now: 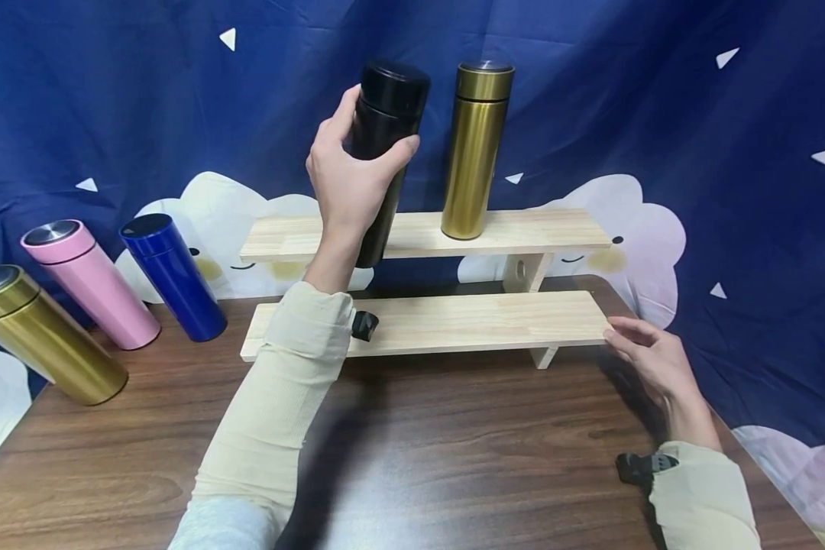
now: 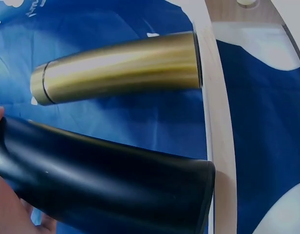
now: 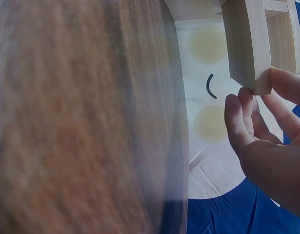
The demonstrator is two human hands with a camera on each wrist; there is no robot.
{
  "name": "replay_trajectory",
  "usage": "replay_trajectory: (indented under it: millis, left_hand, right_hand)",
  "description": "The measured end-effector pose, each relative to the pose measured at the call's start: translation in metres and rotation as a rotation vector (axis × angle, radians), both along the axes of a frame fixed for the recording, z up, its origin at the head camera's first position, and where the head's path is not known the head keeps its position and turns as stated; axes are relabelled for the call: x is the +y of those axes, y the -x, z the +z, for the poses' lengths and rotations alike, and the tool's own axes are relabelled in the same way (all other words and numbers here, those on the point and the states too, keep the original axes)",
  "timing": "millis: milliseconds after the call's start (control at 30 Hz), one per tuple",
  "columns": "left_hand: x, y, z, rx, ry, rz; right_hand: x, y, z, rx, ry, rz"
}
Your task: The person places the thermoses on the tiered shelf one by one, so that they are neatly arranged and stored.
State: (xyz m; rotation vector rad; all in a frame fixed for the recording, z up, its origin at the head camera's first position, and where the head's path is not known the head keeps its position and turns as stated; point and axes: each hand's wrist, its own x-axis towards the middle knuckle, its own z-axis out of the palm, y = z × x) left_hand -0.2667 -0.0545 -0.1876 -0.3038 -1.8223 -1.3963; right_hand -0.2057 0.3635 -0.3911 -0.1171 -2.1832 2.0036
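In the head view my left hand (image 1: 351, 183) grips a black thermos bottle (image 1: 385, 114) by its upper part, fingers and thumb wrapped round it. The bottle leans slightly, its base in front of the upper board of a two-tier wooden shelf (image 1: 412, 325). In the left wrist view, the black bottle's base (image 2: 208, 195) appears close to the board's edge; contact is hard to judge. A gold thermos bottle (image 1: 477, 153) stands upright on the upper board, right of the black one. My right hand (image 1: 653, 363) pinches the lower board's right end (image 3: 262, 80) between thumb and fingers.
At the table's left stand a blue thermos (image 1: 173, 279), a pink thermos (image 1: 92, 286) and another gold thermos (image 1: 51, 336). The brown wooden table (image 1: 454, 451) extends in front of the shelf. A blue patterned cloth (image 1: 591, 92) hangs behind.
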Motion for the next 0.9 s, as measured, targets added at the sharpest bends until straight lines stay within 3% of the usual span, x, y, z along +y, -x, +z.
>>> replay_trajectory:
  millis: [233,500,733,900]
  left_hand:
    - [0.011,0.008,0.007,-0.026,-0.063,-0.018]
    - [0.015,0.023,0.007,-0.040,-0.121,-0.061]
    - [0.015,0.038,0.009,-0.107,-0.193,-0.076]
    - [0.012,0.046,0.010,-0.172,-0.241,-0.049]
  right_hand:
    - [0.001,-0.001,0.000,-0.004,-0.064,-0.014]
    - [0.001,0.000,0.001,-0.015,-0.144,-0.022]
    - [0.000,0.000,0.000,-0.013,-0.147,-0.025]
    - [0.000,0.001,0.001,-0.022,-0.233,-0.040]
